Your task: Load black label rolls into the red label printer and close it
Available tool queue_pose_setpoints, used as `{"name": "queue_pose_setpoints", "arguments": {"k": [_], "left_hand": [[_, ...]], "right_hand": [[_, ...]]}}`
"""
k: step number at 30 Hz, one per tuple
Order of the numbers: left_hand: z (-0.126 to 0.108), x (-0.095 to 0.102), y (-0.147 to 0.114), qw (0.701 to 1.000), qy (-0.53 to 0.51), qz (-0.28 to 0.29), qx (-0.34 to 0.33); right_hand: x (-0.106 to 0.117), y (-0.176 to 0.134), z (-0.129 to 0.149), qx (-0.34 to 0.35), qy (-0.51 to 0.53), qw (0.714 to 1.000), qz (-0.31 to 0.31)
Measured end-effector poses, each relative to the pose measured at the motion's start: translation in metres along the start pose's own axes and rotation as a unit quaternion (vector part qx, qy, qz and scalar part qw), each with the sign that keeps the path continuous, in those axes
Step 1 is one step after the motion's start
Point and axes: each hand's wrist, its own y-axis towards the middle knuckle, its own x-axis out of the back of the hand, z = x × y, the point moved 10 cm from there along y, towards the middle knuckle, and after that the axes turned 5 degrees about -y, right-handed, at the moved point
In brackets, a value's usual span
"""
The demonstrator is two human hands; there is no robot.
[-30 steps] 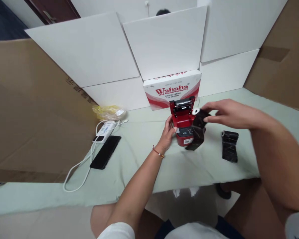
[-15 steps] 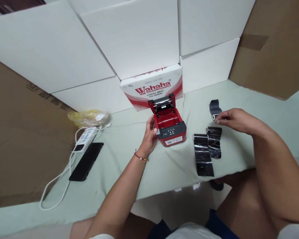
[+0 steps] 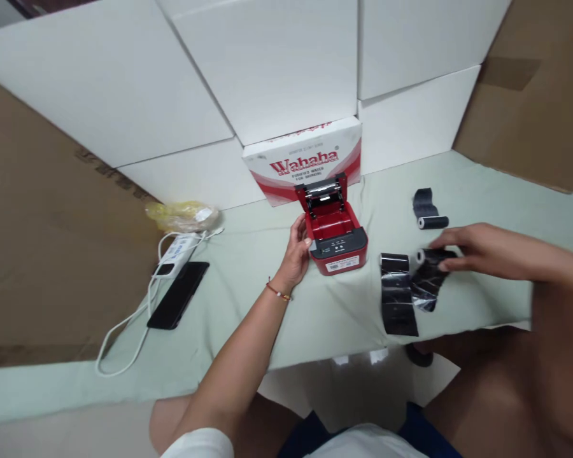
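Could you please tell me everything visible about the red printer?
The red printer is boxy and plastic-looking, with a black control panel and a white front label. Its lid stands open, showing the red interior. It sits upright on the green cloth before the Wahaha box; the left hand holds its side.

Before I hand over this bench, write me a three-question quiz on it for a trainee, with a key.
1. Which thing does the left hand touch?
A) the power strip
B) the red device
C) the Wahaha box

2. True or false: the red device's lid is shut.

3. How many black rolls are in view, counting the one at the right hand's fingers?

Key:
1. B.
2. False; the lid stands raised at the back.
3. Three: one pinched by the right hand, two lying on the pale green cloth.
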Motion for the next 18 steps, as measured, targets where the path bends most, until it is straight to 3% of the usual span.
{"name": "queue_pose_setpoints", "arguments": {"k": [3, 5, 8, 12, 14, 16, 18], "left_hand": [[0.0, -0.001, 0.001, 1.0, 0.007, 0.008, -0.002], [0.0, 0.0, 0.001, 1.0, 0.009, 0.008, -0.006], [0.004, 0.003, 0.002, 1.0, 0.005, 0.009, -0.013], [0.004, 0.007, -0.001, 0.999, 0.049, -0.007, -0.023], [-0.013, 0.013, -0.008, 0.988, 0.127, -0.067, -0.061], [-0.046, 0.01, -0.022, 0.954, 0.232, -0.132, -0.139], [-0.079, -0.011, -0.039, 0.907, 0.326, -0.139, -0.226]], "right_hand": [[0.025, -0.016, 0.05, 0.099, 0.077, 0.988, 0.087], [0.037, -0.005, 0.089, 0.13, 0.077, 0.985, 0.082], [0.035, 0.045, 0.136, 0.113, 0.016, 0.993, 0.011], [0.004, 0.114, 0.168, 0.043, -0.132, 0.99, -0.028], [-0.009, 0.134, 0.173, 0.012, -0.17, 0.985, -0.022], [-0.016, 0.143, 0.174, -0.005, -0.185, 0.982, -0.017], [-0.02, 0.146, 0.174, -0.018, -0.198, 0.98, -0.012]]}}
